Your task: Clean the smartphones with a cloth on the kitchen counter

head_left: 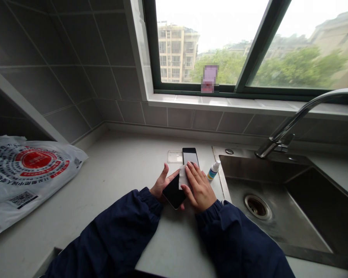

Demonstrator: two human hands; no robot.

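A smartphone (173, 193) with a dark screen lies tilted in my left hand (161, 183), whose thumb sticks up apart from the phone's edge. Over the phone's upper part, my right hand (199, 188) presses a light grey cloth (183, 178) with a zigzag edge flat against the screen. Some of the left fingers are hidden beneath the phone. Just beyond the hands lies a second phone (189, 154), dark with a pale patch on its face. A clear phone case (174, 156) rests to its left. Close to my right hand stands a small white-capped spray bottle (213, 171).
A steel sink (281, 216) with a drain and a chrome faucet (281, 133) is set into the counter on the right. At the left lies a white printed plastic bag (31, 173). The window sill (179, 101) runs along the back, with a blurred-out pink item (210, 79) there.
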